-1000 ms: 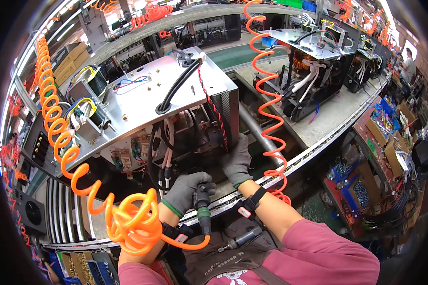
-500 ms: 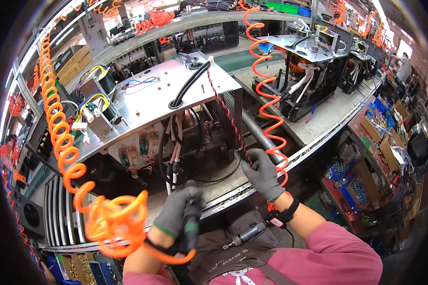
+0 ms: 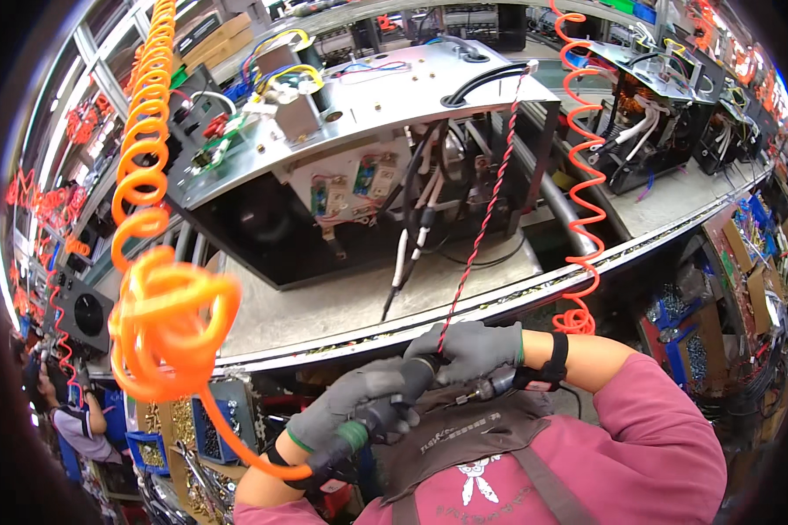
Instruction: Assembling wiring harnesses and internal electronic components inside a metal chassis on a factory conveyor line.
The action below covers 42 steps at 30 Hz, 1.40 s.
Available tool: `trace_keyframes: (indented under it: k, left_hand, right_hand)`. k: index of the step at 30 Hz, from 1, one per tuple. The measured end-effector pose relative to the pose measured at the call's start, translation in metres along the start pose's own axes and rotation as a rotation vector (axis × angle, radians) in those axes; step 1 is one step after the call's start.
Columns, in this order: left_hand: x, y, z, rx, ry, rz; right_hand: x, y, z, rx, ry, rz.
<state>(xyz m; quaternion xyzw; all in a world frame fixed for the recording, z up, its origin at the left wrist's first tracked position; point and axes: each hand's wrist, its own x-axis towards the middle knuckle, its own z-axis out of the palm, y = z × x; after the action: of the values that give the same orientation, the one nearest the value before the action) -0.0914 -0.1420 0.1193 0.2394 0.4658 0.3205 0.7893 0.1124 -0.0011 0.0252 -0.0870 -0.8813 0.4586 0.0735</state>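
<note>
My left hand, in a grey glove, is wrapped round a dark power screwdriver with a green band. An orange coiled hose leads to its lower end. Beside the tool's front end, my gloved right hand is closed on a red-and-black twisted wire. That wire runs straight up to a white connector at the right end of a metal top plate. The plate covers an open-fronted black electrical unit, with small boards and thick cables inside. The screwdriver's tip is hidden near my right hand.
Another silver tool lies partly hidden by my lap. A red coiled hose hangs right of the unit. Similar units stand farther right along the bench. Bins of screws sit lower left; a person is beyond.
My hands have come together in front of my chest, the left bringing the screwdriver to the right. The twisted wire is drawn toward me. The whole view has shifted.
</note>
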Motion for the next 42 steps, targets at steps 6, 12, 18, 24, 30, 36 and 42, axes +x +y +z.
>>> trace_keyframes:
  k: [6, 12, 18, 24, 30, 36, 42]
  left_hand:
    - [-0.029, -0.042, -0.016, 0.041, 0.561, 0.941]
    - [-0.010, -0.055, -0.014, -0.150, 0.932, 1.093]
    - [-0.020, -0.062, -0.052, -0.168, 1.026, 1.085]
    - [-0.001, -0.081, -0.121, 0.066, 1.327, 1.055]
    - [0.015, -0.078, -0.153, 0.020, 1.393, 1.024]
    - [0.028, -0.082, -0.148, 0.049, 1.285, 0.982]
    - [0.030, -0.098, -0.151, -0.180, 1.439, 0.895]
  right_hand:
    - [0.013, -0.006, 0.035, 0.063, 0.198, 0.108]
    - [0.045, -0.023, 0.062, -0.230, 0.301, -0.087]
    - [0.032, -0.025, 0.028, 0.362, 0.283, 0.039]
    - [-0.047, -0.011, -0.065, 0.281, 0.903, 0.331]
    - [-0.093, -0.009, -0.127, 0.300, 1.289, 0.297]
    - [-0.090, -0.001, -0.170, 0.238, 1.409, 0.190]
    - [-0.076, 0.033, -0.194, 0.122, 1.238, 0.165]
